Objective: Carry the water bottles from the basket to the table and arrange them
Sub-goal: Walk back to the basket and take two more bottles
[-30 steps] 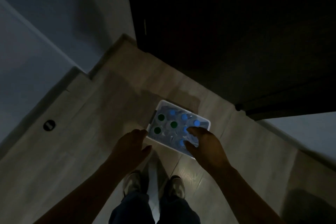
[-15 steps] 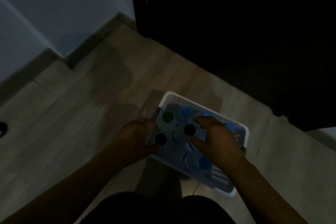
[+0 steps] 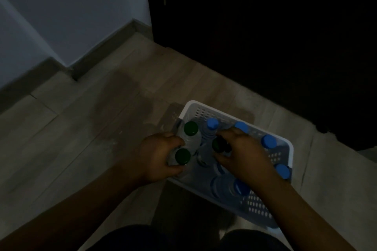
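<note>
1. A white perforated plastic basket [image 3: 204, 108] is being shown standing on a pale plank floor [image 3: 81, 138]. It is being filled by upright clear plastic water bottles, several of them blue-capped bottles [image 3: 212, 123] and three green-capped.
2. Against the basket's left wall, the near green-capped bottle [image 3: 182, 156] is being gripped by the left hand [image 3: 159, 157], with fingers and thumb curled round its shoulder just under the cap.
3. In the basket's middle, the middle green-capped bottle [image 3: 219, 144] is being pinched near the neck by the right hand [image 3: 244, 155], with fingers bent over the cap. How firmly it is being held cannot be told in the dim light.
4. The bottles are being judged full, and so fairly heavy. Their thin walls are likely to dent under a squeeze, and the smooth plastic may be slippery.
5. Hold is best being taken at the stiff neck or shoulder. A straight upward lift is being advised, since neighbours inside the basket are packed touching.
6. No table is being shown, and every bottle is being seen inside the basket.
</note>
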Demonstrator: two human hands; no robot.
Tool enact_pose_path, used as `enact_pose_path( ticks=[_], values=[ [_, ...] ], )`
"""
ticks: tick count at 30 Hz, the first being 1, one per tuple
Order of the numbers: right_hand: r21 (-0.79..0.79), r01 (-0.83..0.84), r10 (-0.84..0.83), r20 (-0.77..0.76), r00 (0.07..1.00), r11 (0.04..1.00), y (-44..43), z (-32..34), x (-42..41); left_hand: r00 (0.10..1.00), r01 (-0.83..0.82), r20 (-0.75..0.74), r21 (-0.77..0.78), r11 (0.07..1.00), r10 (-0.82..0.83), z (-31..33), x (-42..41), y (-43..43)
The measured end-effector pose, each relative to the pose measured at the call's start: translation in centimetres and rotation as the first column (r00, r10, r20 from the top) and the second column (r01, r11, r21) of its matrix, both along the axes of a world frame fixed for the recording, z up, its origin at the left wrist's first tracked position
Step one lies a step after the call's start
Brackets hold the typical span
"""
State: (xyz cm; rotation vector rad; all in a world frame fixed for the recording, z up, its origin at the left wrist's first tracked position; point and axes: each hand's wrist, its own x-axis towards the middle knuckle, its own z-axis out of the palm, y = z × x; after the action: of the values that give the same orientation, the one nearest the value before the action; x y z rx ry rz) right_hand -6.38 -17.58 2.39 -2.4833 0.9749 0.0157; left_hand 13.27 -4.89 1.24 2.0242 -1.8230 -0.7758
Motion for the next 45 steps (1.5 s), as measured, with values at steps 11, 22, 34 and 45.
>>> enact_pose_path(
  ticks=[11, 22, 34, 45],
  values=[
    [0.021, 0.011, -0.012, 0.037, 0.999, 1.000, -0.2, 0.0, 0.0, 0.998, 0.040, -0.050, -0.006, 0.999, -0.041, -0.3, -0.5, -0.5],
    [0.039, 0.062, -0.065, 0.082, 0.995, 0.997, -0.4, 4.7, 0.4, 0.994, -0.002, -0.112, -0.017, 1.000, 0.000, 4.0, 0.1, -0.7],
    [0.089, 0.078, -0.086, 0.092, 0.992, 0.993, 0.1, 20.1, -0.5, 0.998, 0.027, -0.049, -0.146, 0.989, -0.034, 19.6, -0.2, -0.4],
    [0.049, 0.045, -0.051, 0.135, 0.989, 0.998, 1.7, 41.6, -1.6, 0.997, -0.028, -0.080, -0.180, 0.983, 0.014, 42.0, -0.7, 1.3]
  ],
)
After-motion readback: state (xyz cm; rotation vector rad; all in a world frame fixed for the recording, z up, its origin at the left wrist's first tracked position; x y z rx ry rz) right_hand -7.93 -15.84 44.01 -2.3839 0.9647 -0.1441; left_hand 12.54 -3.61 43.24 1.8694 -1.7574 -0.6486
